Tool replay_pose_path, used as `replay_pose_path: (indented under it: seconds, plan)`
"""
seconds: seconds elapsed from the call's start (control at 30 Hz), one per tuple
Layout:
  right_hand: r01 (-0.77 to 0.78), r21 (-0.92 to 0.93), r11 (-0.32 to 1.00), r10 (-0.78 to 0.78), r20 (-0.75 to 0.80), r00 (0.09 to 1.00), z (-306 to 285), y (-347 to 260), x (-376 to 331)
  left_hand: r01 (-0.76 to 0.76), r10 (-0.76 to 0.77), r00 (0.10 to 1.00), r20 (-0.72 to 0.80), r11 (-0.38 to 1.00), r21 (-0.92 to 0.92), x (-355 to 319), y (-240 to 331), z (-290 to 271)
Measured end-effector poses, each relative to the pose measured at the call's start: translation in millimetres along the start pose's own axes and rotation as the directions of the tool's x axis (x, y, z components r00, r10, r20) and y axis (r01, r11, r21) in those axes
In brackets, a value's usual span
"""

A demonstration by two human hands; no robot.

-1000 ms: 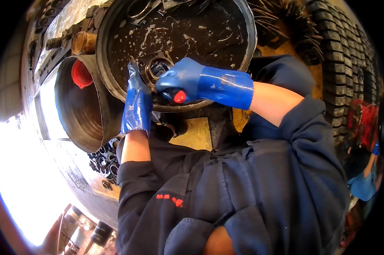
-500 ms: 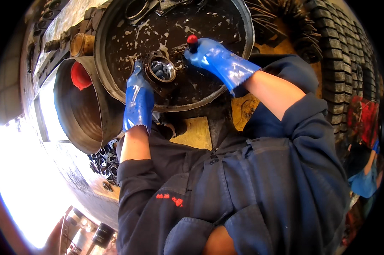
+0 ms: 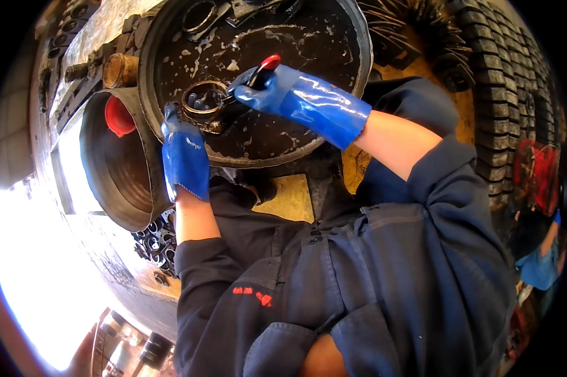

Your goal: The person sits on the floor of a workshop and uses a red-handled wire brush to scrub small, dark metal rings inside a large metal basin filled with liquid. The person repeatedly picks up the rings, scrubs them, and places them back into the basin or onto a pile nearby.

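Observation:
Both my hands wear long blue rubber gloves over a big round basin (image 3: 146, 88) of dark, foam-flecked liquid. My left hand (image 3: 184, 147) grips the left edge of a ring-shaped metal part (image 3: 201, 112); some of its fingers are hidden. The part is wet and dark, with a wide round opening where bubbly liquid shows. In my right hand (image 3: 267, 88), closed around it, is a tool with a black handle and a red end (image 3: 271, 61). Its working end points toward the ring's right side and is hard to make out.
Another ring-shaped part (image 3: 199, 17) lies at the basin's far side. Left of the basin, a wide metal drum (image 3: 117, 182) holds a red bowl (image 3: 119, 116). Small dark metal parts (image 3: 154, 245) lie below it. Stacked ribbed black parts (image 3: 494, 94) stand right; a person (image 3: 539, 267) is beyond them.
My left hand and the ring-shaped part have moved left together. My right hand has also come left, closer to the ring, and the tool's handle now leans more.

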State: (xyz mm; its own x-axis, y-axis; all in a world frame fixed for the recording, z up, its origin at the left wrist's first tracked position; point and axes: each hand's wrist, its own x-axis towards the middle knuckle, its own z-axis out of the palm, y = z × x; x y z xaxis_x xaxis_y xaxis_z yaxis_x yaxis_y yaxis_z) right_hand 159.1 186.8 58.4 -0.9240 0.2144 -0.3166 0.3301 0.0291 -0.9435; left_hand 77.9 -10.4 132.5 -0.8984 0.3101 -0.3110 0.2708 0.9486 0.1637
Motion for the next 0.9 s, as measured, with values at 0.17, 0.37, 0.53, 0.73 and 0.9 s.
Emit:
replay_pose_path:
  seconds: [0.17, 0.37, 0.53, 0.73, 0.9]
  plan:
    - [-0.03, -0.174, 0.984, 0.011, -0.108, 0.994, -22, 47, 22, -0.117, 0.067, 0.99, -0.126, 0.883, -0.454, 51, -74, 63]
    - [-0.254, -0.053, 0.966, 0.228, -0.292, 0.929, -35, 33, 26, 0.269, -0.143, 0.957, 0.253, 0.104, -0.958, 96, -39, 78]
    - [-0.205, 0.161, 0.965, 0.236, -0.206, 0.95, -48, 13, 6, 0.282, -0.101, 0.956, 0.277, 0.039, -0.959, 98, -26, 84]
    - [-0.021, 0.312, 0.95, 0.085, -0.193, 0.977, -36, 7, -1, 0.162, 0.041, 0.985, 0.165, 0.07, -0.984, 106, -48, 102]
    - [0.107, 0.175, 0.979, -0.077, -0.168, 0.983, -31, 15, -22, 0.003, 0.111, 0.994, 0.017, 0.122, -0.992, 96, -33, 87]
